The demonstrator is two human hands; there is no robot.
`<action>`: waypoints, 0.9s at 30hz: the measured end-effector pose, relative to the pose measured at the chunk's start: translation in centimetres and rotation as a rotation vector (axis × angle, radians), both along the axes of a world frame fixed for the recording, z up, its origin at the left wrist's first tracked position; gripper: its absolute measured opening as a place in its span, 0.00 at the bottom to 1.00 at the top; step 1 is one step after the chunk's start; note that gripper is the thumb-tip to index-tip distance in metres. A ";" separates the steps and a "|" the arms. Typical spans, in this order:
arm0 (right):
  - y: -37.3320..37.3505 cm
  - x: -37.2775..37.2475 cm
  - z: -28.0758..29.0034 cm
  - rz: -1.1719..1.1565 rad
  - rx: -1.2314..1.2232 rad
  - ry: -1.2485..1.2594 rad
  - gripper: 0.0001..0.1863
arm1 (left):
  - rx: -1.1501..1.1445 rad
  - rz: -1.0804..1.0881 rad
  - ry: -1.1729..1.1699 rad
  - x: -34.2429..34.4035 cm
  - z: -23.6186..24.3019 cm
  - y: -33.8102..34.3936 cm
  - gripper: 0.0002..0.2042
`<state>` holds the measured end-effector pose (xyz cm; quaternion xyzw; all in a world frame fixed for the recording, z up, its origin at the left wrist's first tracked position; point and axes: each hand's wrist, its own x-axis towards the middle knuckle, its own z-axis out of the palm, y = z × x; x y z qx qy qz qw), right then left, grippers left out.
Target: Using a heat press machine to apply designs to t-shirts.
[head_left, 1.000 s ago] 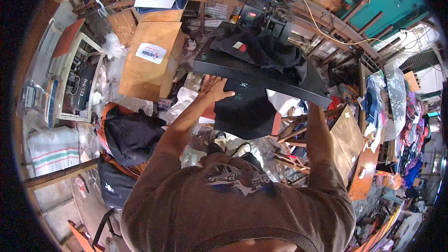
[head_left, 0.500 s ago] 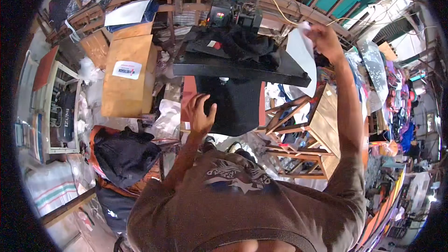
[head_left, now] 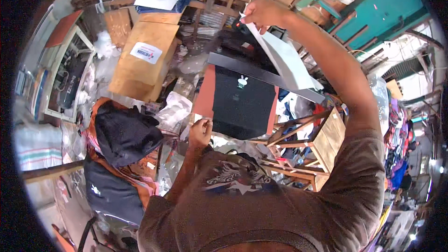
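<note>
A black cloth lies over a reddish-brown board, with a small white figure print near its upper part. Just behind it stands a dark press plate whose front edge runs across the board. My right hand reaches far forward over the press, closed on the upper corner of a white sheet that hangs slanting down across the plate. By the board's near left corner, my left hand is closed; a bit of white shows at its fingertips, too small to name.
A cardboard box with folded cloth behind it stands at the left. Dark and orange garments are piled nearer on that side. A wooden stool-like frame stands right of the press, before heaped coloured cloth.
My right hand has swung inward and forward, bringing the white sheet over the press. More of the black cloth and its print shows. My left hand has drawn back and closed. The view has turned.
</note>
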<state>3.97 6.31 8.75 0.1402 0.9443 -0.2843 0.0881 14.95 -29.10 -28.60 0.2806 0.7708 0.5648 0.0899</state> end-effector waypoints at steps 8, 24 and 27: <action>-2.5 -1.1 1.1 -0.010 -0.197 0.065 0.22 | -0.035 -0.048 -0.053 -0.5 -2.2 -1.8 0.11; -8.8 30.8 -6.6 0.256 -1.001 0.277 0.19 | -0.129 -0.228 -0.487 -2.2 -5.9 1.8 0.19; -9.2 35.2 -19.2 -0.518 -0.914 0.168 0.21 | -0.011 -0.254 -0.512 -2.2 -5.0 1.9 0.19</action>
